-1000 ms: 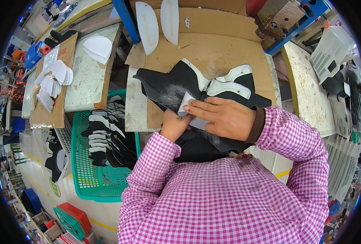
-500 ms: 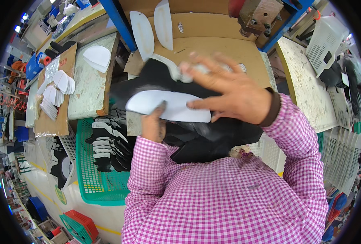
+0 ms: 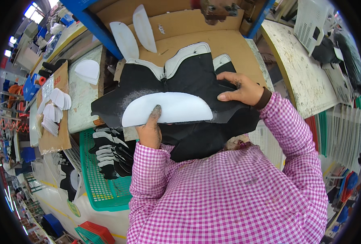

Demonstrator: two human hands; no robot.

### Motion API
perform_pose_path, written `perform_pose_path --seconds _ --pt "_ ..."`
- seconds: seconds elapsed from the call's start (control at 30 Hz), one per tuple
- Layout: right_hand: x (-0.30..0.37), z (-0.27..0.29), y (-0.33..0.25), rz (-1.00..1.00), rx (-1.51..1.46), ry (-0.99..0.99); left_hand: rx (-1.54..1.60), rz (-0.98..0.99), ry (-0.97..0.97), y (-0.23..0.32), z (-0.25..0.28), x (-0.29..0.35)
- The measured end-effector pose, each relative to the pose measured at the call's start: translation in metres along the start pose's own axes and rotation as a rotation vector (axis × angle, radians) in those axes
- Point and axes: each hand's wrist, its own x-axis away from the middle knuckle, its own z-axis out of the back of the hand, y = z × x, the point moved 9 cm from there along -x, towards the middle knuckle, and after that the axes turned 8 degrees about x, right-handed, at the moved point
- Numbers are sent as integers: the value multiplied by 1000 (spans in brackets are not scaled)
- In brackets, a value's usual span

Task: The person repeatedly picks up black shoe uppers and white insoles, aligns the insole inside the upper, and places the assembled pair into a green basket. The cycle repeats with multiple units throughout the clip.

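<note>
My left hand presses its thumb on a white half-moon pad, its fingers hidden below. The pad lies across a black cut piece with white-trimmed, curved upper edges, and grey fuzz shows around the pad's ends. My right hand is at the black piece's right side, thumb and forefinger apart in a C shape, with the tips touching or just over the material. Another black piece with white trim shows behind. More black material hangs below, over my lap.
Two white pads lean against the cardboard-lined machine bay; a metal machine head hangs above. White pieces lie on cardboard at left. A green basket holds several black pieces. A worn table stands at right.
My right hand has drawn back from the white pad to the black piece's right side. The black piece now lies spread out with its white-trimmed edges showing. My left hand keeps its grip.
</note>
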Motion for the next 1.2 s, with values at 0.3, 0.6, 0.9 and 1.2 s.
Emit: perform_pose_path --seconds 0.3,0.6,0.9,1.2 --pt "9 1 22 83 97 23 -416 81 -82 -20 6 12" --pt "19 -29 30 -85 914 67 -1057 -429 -240 -58 20 11" --pt "11 -139 -57 608 981 68 -1085 -514 -260 -44 3 20" --pt "12 -155 -36 654 967 -74 -972 -636 -220 1 -31 42"
